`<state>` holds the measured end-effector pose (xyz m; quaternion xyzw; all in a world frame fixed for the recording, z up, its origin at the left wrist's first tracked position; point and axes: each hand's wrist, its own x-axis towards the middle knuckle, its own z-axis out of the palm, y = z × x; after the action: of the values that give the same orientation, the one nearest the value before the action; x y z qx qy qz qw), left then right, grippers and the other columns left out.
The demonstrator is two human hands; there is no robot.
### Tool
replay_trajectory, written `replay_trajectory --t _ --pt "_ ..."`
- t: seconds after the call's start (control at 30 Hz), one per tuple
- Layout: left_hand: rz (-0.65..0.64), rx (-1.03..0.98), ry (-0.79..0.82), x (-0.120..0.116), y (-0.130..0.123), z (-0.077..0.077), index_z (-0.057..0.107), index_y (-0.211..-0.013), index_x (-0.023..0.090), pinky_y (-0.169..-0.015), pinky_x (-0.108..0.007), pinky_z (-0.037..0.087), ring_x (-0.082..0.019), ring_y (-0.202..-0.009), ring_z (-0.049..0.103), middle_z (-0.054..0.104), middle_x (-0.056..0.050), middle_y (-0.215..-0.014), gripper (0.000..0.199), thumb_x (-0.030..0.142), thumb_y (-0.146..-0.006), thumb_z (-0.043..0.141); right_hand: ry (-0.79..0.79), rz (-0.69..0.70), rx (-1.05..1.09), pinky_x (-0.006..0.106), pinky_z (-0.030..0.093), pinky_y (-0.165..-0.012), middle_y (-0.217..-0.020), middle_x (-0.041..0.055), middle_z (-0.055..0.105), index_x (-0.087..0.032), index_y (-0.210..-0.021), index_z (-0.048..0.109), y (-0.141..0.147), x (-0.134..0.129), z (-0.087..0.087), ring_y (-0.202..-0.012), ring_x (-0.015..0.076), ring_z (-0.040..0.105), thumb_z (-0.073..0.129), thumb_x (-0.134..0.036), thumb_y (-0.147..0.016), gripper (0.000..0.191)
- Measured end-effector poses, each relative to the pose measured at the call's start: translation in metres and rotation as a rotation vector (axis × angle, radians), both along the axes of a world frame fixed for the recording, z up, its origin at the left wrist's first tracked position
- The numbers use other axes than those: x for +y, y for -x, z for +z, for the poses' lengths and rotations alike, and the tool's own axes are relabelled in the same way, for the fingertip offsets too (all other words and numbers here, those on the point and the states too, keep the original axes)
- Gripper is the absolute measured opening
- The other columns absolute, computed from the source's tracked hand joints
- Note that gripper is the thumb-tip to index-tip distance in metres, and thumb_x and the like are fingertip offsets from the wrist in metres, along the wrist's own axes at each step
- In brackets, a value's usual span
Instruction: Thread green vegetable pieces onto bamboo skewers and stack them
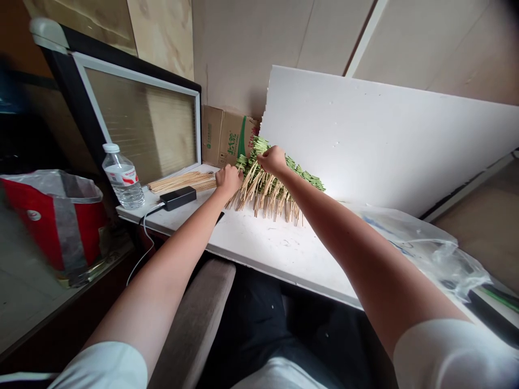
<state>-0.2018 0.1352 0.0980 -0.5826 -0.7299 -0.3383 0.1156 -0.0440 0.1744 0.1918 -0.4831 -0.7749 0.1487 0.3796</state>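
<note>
A pile of skewers (270, 189) lies on the white table, with cut green pieces that look like green beans (306, 175) threaded at the far ends and bare sticks pointing toward me. My right hand (274, 160) is over the upper left of the pile, its fingertips pinched on a skewer stick. At the pile's left edge, my left hand (229, 179) is closed, fingers curled beside some green pieces (241, 161); what it grips is hidden. To its left lie loose bare bamboo sticks (182, 181).
A black box (178, 198) with a white cable and a water bottle (124, 181) stand on the left. Behind are a carton (225, 135) and a leaning white board (365, 135). Clear plastic (425, 243) covers the right side. A red bag (40, 216) is at far left.
</note>
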Motion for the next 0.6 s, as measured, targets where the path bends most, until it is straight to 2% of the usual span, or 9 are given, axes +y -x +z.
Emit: replay_trajectory --t 0.07,0.13,0.27,0.33,0.4,0.5,0.6 --pt "-0.06 -0.059 -0.11 -0.003 0.002 0.001 0.078 -0.1 0.011 -0.092 -0.041 0.052 -0.035 -0.106 0.072 0.075 -0.023 -0.116 0.039 0.037 -0.107 0.05 0.005 -0.004 -0.006 0.032 0.056 -0.061 -0.053 0.005 0.057 -0.018 -0.062 0.064 0.002 0.001 -0.002 -0.055 0.0177 0.057 0.065 -0.016 -0.091 0.029" --pt "-0.168 -0.227 -0.167 -0.005 0.004 0.004 0.077 -0.091 0.014 -0.088 -0.037 0.053 -0.031 -0.1 0.072 0.077 -0.019 -0.105 0.036 0.037 -0.106 0.054 0.004 -0.006 0.001 0.03 0.053 -0.06 -0.053 0.0042 0.056 -0.018 -0.063 0.064 0.005 0.001 -0.004 -0.055 0.0173 0.056 0.064 -0.019 -0.093 0.03" --pt "-0.498 -0.878 -0.127 -0.008 0.001 0.016 0.072 -0.079 0.014 -0.078 -0.032 0.056 -0.021 -0.079 0.072 0.076 -0.011 -0.081 0.034 0.034 -0.105 0.062 -0.035 0.004 0.022 0.027 0.047 -0.058 -0.048 -0.0009 0.048 -0.018 -0.064 0.066 0.016 -0.001 -0.013 -0.053 0.0152 0.049 0.063 -0.028 -0.096 0.034" --pt "-0.673 -1.173 -0.073 -0.009 -0.002 0.021 0.071 -0.08 0.013 -0.081 -0.033 0.059 -0.018 -0.076 0.072 0.075 -0.01 -0.08 0.03 0.029 -0.104 0.065 -0.059 0.014 0.033 0.027 0.045 -0.058 -0.048 -0.0014 0.047 -0.018 -0.06 0.064 0.023 -0.002 -0.018 -0.053 0.0141 0.047 0.064 -0.032 -0.097 0.039" --pt "-0.788 -1.367 -0.034 -0.011 -0.003 0.023 0.071 -0.083 0.011 -0.087 -0.034 0.061 -0.018 -0.08 0.073 0.074 -0.009 -0.08 0.022 0.025 -0.1 0.071 -0.067 0.026 0.05 0.027 0.043 -0.059 -0.05 -0.0001 0.051 -0.017 -0.059 0.064 0.031 -0.003 -0.022 -0.052 0.0138 0.049 0.063 -0.034 -0.098 0.042" --pt "-0.803 -1.573 -0.013 -0.012 -0.002 0.021 0.072 -0.085 0.01 -0.092 -0.033 0.061 -0.016 -0.083 0.073 0.075 -0.008 -0.082 0.009 0.012 -0.092 0.077 -0.048 0.023 0.052 0.027 0.045 -0.061 -0.054 0.0028 0.06 -0.017 -0.063 0.069 0.04 -0.002 -0.028 -0.055 0.0153 0.057 0.062 -0.034 -0.099 0.041" --pt "-0.758 -1.683 0.005 -0.01 0.002 0.016 0.071 -0.083 0.011 -0.092 -0.03 0.062 -0.015 -0.083 0.074 0.075 -0.008 -0.084 0.012 0.002 -0.092 0.07 0.029 -0.024 0.015 0.027 0.048 -0.063 -0.056 0.0042 0.064 -0.018 -0.063 0.07 0.046 0.001 -0.034 -0.056 0.0165 0.06 0.063 -0.034 -0.098 0.038"
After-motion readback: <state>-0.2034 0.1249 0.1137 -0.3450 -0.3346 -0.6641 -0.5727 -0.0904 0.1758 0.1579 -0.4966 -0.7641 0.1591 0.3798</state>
